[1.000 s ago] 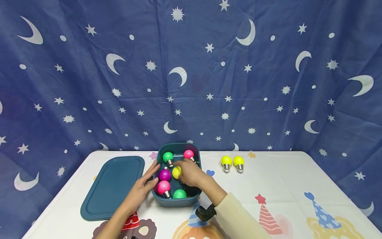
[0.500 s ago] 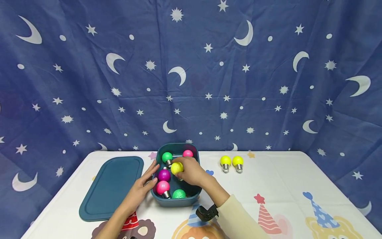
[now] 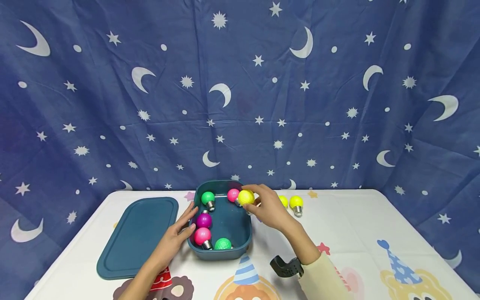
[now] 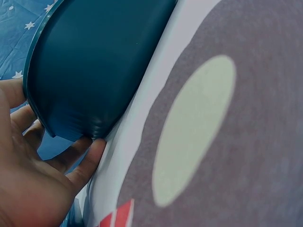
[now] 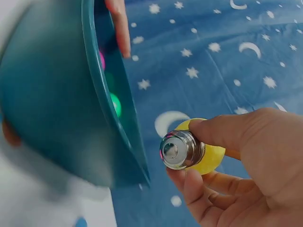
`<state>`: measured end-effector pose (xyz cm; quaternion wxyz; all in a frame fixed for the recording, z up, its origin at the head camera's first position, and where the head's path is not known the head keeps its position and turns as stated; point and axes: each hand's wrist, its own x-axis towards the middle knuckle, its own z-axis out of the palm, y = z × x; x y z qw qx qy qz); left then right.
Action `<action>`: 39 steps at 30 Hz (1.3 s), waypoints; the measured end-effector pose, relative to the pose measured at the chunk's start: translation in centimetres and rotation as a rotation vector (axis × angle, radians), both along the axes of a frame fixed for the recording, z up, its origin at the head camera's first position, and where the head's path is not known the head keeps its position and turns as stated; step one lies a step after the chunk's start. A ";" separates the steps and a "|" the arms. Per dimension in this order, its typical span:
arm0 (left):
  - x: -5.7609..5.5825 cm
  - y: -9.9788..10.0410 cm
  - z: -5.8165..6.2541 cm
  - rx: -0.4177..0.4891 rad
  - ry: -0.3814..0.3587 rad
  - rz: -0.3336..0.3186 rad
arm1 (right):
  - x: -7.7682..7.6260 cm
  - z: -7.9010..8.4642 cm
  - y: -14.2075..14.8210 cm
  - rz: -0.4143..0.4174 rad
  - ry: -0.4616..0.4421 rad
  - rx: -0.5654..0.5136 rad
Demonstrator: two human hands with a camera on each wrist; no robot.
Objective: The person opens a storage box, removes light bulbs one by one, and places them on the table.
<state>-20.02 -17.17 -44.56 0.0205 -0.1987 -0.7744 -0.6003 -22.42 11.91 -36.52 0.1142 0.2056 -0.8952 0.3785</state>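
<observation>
Right hand, fingers curled in a pinch; left hand, fingers spread (thumb set apart).

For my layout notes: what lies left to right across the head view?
Blue lid, left hand, purple bulb, textured green bulb, pinched yellow bulb in the right hand, half-hidden yellow bulb, rightmost yellow bulb.

Right hand pinching a yellow bulb, its metal base foremost, near but apart from a teal box. Left hand: fingers at the rim. Inside, partly visible: pink globe, green globe. Behind: blue star-and-moon cloth.
</observation>
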 end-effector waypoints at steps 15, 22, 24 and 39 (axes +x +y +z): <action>-0.6 -0.4 0.0 -0.017 0.001 -0.009 | -0.2 0.5 6.2 -0.110 0.064 -0.008; -1.2 -0.6 -0.1 -0.003 0.000 -0.025 | -0.8 0.4 8.0 -0.157 0.053 -0.023; -1.4 -0.6 -0.1 -0.003 -0.001 -0.028 | -0.9 0.5 8.5 -0.172 0.044 -0.027; -1.3 -0.6 0.0 -0.014 -0.001 -0.017 | -1.6 0.0 13.0 -0.301 -0.059 -0.018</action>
